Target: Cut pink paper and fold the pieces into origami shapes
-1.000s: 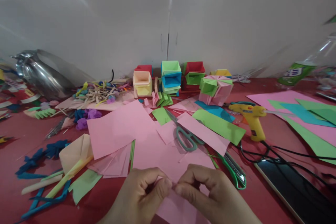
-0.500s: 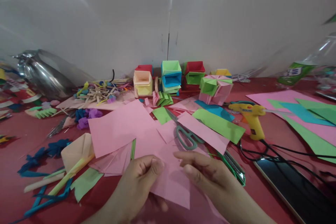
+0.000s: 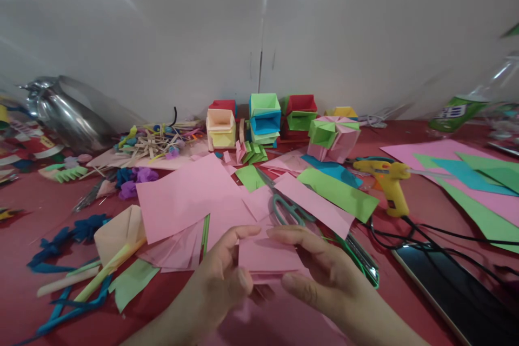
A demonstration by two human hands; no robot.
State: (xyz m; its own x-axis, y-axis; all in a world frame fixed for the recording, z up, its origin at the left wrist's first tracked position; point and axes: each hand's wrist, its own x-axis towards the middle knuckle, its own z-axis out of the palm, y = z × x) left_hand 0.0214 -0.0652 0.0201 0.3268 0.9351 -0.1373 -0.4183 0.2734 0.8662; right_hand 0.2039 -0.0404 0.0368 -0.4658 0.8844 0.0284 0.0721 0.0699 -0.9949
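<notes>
Between my two hands is a small pink sheet of paper (image 3: 268, 255), doubled over so that its folded edges face me. My left hand (image 3: 219, 275) grips its left side, with the fingers at the top and the thumb at the lower corner. On the right side, my right hand (image 3: 324, 262) has its fingers over the far edge and its thumb at the near edge. Just beyond the fingertips lie grey-green scissors (image 3: 288, 211) among cut pink papers (image 3: 182, 194). A green-handled cutter knife (image 3: 360, 259) rests beside my right hand.
Folded paper boxes (image 3: 264, 119) stand stacked along the white partition (image 3: 162, 54). At right are a yellow glue gun (image 3: 389, 184), its black cable, a phone (image 3: 450, 286) and coloured sheets (image 3: 482, 173). Left are a metal jug (image 3: 68, 119), wooden sticks (image 3: 158, 143) and blue twisted paper (image 3: 60, 243).
The pink sheet hung flat from my left hand before; now it is folded over into a smaller piece. My right hand has closed onto its right side.
</notes>
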